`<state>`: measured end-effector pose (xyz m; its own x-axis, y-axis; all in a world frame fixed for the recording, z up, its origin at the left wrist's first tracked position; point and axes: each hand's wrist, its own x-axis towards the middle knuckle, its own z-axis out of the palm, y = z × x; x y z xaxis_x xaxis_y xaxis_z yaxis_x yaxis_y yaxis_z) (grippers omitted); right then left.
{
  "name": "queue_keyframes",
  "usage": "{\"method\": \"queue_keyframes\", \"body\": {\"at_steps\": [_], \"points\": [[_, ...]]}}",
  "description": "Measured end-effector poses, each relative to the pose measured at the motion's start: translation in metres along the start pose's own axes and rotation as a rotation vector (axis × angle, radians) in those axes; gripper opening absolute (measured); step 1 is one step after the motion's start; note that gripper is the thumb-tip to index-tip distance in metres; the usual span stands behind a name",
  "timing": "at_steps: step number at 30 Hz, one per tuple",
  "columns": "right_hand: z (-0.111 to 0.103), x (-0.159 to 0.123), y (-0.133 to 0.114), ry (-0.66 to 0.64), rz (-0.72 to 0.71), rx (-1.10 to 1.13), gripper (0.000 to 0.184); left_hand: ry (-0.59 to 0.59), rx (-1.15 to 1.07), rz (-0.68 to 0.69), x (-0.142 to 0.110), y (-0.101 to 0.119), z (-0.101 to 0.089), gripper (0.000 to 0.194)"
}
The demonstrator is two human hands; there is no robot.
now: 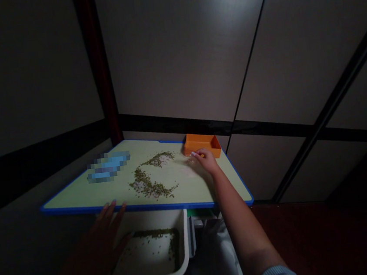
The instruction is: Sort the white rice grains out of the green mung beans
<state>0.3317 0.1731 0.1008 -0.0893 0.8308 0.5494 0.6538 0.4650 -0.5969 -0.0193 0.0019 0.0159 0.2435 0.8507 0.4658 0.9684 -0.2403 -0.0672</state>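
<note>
My right hand (205, 160) is at the front left of an orange open box (218, 152), its fingers pinched together. What lies between the fingertips, if anything, is too small to make out. Small green grains (147, 183), perhaps beans, are scattered in a curved band on a pale board with a blue rim (135, 207). My left hand (109, 226) is in shadow at the board's near edge, fingers stretched out and apart, the tips touching the rim. Below it is a white tub (185, 260) with more green grains along its inner walls.
A blurred-out blue item (108, 166) lies on the left of the board. Panelled walls (175, 59) stand close behind and to the left. A dark reddish floor (312, 237) shows at the lower right. Pale fabric (219, 247) hangs below the board beside the tub.
</note>
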Motion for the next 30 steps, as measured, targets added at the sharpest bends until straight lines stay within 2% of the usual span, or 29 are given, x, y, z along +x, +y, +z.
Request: {"method": "queue_keyframes", "body": {"at_steps": [2,4,11,14,19,25,28,30], "points": [[0.0,-0.001,-0.004,-0.009,0.06,0.166,0.032,-0.018,-0.002,-0.009,0.0,0.002,-0.002,0.063],[0.002,-0.003,-0.008,-0.072,0.129,0.288,0.037,-0.034,-0.005,-0.024,0.0,0.004,-0.004,0.062],[0.004,-0.017,-0.021,-0.537,0.187,0.447,0.034,-0.02,-0.045,-0.037,0.0,0.007,-0.007,0.065],[-0.001,-0.019,-0.023,-0.65,0.182,0.453,0.033,-0.04,-0.038,-0.035,-0.001,0.007,-0.005,0.063],[-0.007,-0.016,-0.019,-0.618,0.236,0.439,0.03,-0.076,-0.011,-0.025,-0.002,0.009,-0.011,0.064],[-0.014,-0.014,-0.009,-0.595,0.236,0.393,0.025,-0.106,0.017,-0.008,0.001,0.014,-0.02,0.065],[-0.018,-0.014,-0.005,-0.573,0.258,0.354,0.022,-0.106,0.024,-0.011,0.0,0.013,-0.019,0.064],[-0.019,-0.014,-0.005,-0.607,0.265,0.333,0.021,-0.095,0.029,0.001,-0.001,0.011,-0.015,0.064]]}}
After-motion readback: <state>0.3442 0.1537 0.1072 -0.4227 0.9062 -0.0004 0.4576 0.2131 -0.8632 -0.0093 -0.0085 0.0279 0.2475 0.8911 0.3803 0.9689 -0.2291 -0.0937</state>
